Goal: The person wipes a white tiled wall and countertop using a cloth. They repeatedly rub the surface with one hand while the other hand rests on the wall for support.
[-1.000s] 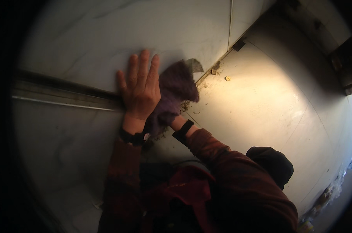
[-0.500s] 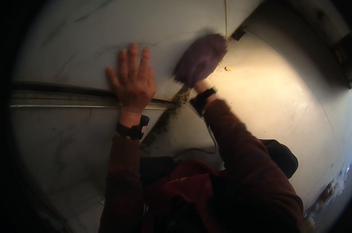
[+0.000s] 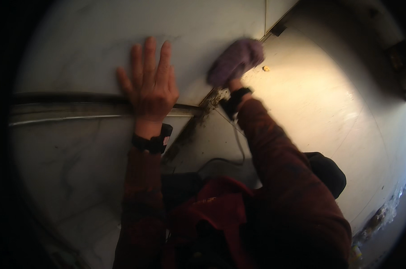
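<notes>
My left hand (image 3: 152, 95) lies flat on a white, grey-veined marble-look panel (image 3: 86, 49), its fingers spread and nothing in it. My right hand (image 3: 234, 84) holds a bunched purple cloth (image 3: 237, 62) against the right part of that panel, beside its edge. The cloth covers the fingers of this hand, so only its wrist end shows. Black straps with small boxes circle both wrists. Just below the cloth, dark dirt (image 3: 208, 106) lines the seam where the panel meets the pale floor (image 3: 310, 103).
A metal-edged dark groove (image 3: 64, 107) runs across the panel beneath my left hand. A small yellowish crumb (image 3: 266, 68) lies on the floor right of the cloth. A dark cable (image 3: 221, 160) curls near my knees. Clear crumpled plastic (image 3: 386, 210) sits at the lower right.
The cloth has shifted slightly and changed shape, still against the panel near the seam. My left hand appears a little higher in view, its fingers still spread.
</notes>
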### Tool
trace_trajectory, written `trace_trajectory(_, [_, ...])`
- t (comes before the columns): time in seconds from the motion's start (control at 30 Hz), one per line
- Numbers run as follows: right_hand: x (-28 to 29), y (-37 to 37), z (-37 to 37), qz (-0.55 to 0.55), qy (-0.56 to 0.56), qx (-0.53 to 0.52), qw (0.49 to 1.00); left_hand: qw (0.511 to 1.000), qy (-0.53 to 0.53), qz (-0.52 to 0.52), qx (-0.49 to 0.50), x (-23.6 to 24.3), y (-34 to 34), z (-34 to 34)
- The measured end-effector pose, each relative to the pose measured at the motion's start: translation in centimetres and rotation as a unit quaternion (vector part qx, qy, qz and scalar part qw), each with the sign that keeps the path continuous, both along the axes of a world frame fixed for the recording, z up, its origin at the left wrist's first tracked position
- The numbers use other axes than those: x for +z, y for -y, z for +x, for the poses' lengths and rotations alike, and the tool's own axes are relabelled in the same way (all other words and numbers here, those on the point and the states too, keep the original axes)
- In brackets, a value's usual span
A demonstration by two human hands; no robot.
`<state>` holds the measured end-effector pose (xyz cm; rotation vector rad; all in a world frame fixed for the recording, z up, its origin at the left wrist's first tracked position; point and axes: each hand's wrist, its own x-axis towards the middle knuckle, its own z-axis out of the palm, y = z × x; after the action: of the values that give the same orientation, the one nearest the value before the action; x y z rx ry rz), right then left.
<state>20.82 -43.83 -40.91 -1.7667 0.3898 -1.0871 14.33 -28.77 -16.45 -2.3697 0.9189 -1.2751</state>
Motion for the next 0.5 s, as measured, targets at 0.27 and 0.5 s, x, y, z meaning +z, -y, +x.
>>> trace_trajectory(0.27, [2.1, 2.5, -0.5, 0.012, -0.03, -0.078, 0.996, 0.998, -0.045, -0.013, -0.042, 0.2, -0.1, 0.0])
trace_trajectory(0.5, [6.9, -13.7, -11.8, -0.057, 0.054, 0.302, 0.95, 0.977, -0.103, -0.051, -0.178, 2.0, 0.4, -0.8])
